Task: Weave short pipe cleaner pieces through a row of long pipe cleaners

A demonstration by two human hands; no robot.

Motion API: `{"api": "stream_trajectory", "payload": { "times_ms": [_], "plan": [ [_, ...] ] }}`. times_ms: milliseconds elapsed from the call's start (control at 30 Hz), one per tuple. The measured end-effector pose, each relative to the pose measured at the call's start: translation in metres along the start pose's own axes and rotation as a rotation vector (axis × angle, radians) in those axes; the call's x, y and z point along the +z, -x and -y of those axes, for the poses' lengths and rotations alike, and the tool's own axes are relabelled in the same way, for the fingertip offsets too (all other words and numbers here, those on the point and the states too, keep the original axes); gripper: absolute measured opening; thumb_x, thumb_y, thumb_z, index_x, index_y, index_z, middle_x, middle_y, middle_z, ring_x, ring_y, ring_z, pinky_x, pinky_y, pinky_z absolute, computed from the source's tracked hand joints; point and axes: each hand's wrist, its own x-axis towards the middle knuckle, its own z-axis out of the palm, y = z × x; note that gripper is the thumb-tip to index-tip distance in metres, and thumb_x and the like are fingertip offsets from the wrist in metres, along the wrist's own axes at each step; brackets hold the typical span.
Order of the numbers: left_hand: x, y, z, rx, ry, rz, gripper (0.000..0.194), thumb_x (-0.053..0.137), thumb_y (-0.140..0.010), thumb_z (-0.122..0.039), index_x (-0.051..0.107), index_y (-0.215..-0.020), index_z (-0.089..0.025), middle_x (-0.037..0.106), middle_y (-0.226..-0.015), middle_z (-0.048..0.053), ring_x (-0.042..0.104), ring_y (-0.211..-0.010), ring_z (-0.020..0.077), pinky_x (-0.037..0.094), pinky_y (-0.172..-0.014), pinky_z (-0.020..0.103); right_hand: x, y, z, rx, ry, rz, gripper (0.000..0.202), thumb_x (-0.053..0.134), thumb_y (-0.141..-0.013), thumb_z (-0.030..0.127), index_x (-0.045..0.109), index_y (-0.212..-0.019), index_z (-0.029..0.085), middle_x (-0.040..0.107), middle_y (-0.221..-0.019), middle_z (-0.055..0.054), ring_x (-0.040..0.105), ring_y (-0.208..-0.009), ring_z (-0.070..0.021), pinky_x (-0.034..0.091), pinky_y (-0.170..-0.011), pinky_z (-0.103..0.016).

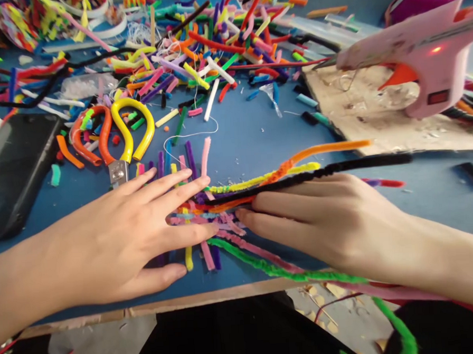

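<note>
A: How is the left hand (144,229) held?
B: Palm down, fingers fanned wide — nothing is grasped; the crossed strips (224,220) are covered in part beneath it, on the bench (258,139).
A: And the right hand (325,214)?
B: Knuckles are raised, fingers bent and pointed leftward over the loose ends, with the black strip (366,163) laid along its far side. Whether anything is pinched cannot be told — the thumb is hidden.

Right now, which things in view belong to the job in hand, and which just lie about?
Seemingly in the job:
crossed pipe cleaner strips under the left hand
black pipe cleaner against the right hand
orange pipe cleaner
yellow pipe cleaner
green pipe cleaner

Seemingly lying about:
pink glue gun, light on
scissors
black smartphone
loose pipe cleaner pieces
</note>
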Motion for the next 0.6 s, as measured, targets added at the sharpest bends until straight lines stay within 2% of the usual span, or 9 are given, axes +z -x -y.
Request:
{"api": "stream_trajectory", "payload": {
  "times_ms": [133, 267, 400, 600],
  "plan": [
    [0.002, 0.002, 0.0013, 0.012, -0.007, -0.009, 0.042, 0.048, -0.088, -0.051, 0.051, -0.129, -0.04, 0.028, -0.153, 0.005, 0.034, -0.136, 0.0296, 0.032, -0.107, 0.054, -0.0004, -0.002, 0.0018, -0.006, 0.062, -0.051, 0.047, 0.021, -0.099, 0.01, 0.057, -0.071, 0.019, 0.062, -0.072, -0.002, 0.049, -0.064, -0.0139, 0.035, -0.057, -0.028],
    [0.0015, 0.0017, 0.0031, 0.011, -0.009, -0.002, 0.045, 0.047, -0.089, -0.051, 0.045, -0.133, -0.042, 0.028, -0.153, 0.006, 0.034, -0.137, 0.0302, 0.032, -0.107, 0.055, 0.0005, -0.0023, 0.0002, -0.011, -0.003, -0.093, 0.034, 0.033, -0.098, 0.015, 0.06, -0.078, 0.017, 0.064, -0.08, -0.003, 0.053, -0.072, -0.0138, 0.039, -0.065, -0.028],
    [0.0001, 0.0003, 0.0033, 0.044, -0.019, 0.036, 0.045, 0.047, -0.09, -0.048, 0.043, -0.135, -0.042, 0.026, -0.154, 0.006, 0.033, -0.137, 0.0314, 0.032, -0.106, 0.057, 0.0004, -0.003, 0.0009, -0.018, -0.016, -0.071, 0.035, 0.032, -0.098, 0.014, 0.061, -0.08, 0.019, 0.063, -0.079, -0.002, 0.053, -0.069, -0.0136, 0.038, -0.06, -0.028],
    [-0.0008, -0.0004, -0.0015, -0.02, -0.027, 0.031, 0.046, 0.052, -0.087, -0.049, 0.046, -0.133, -0.041, 0.029, -0.153, 0.005, 0.034, -0.137, 0.0299, 0.032, -0.107, 0.056, 0.0016, -0.006, 0.0066, 0.017, -0.012, -0.113, 0.034, 0.035, -0.098, 0.015, 0.063, -0.08, 0.02, 0.063, -0.078, -0.001, 0.051, -0.066, -0.0125, 0.036, -0.061, -0.028]
  ]
}}
